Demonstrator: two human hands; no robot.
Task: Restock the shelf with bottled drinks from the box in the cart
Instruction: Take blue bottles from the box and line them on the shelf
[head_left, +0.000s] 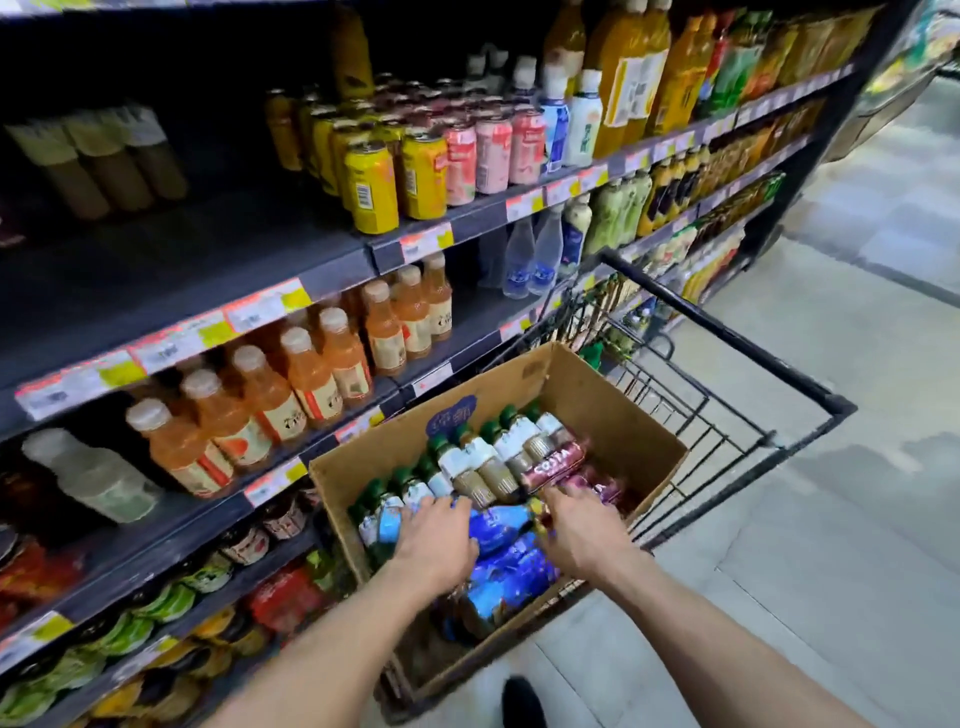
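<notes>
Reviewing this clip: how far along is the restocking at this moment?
Done: nothing that shows clearly; the cardboard box in the cart is packed with bottles.
In hand: the left hand and right hand are both down among the blue-labelled bottles; grip unclear, none lifted.
Left: nearly the whole box; the shelf has a bare stretch beside the yellow cans.

The left forearm (337, 639) and right forearm (701, 623), both bare, stretch forward and downward from the bottom corners of the frame, converging toward the centre. The left hand (434, 540) is held palm-down, knuckles up, its fingers slightly spread and pointing ahead. The right hand (582, 535), near it but not touching it, is also palm-down, with its fingers angled toward the left. Motion blur hides whether either hand grips anything.
</notes>
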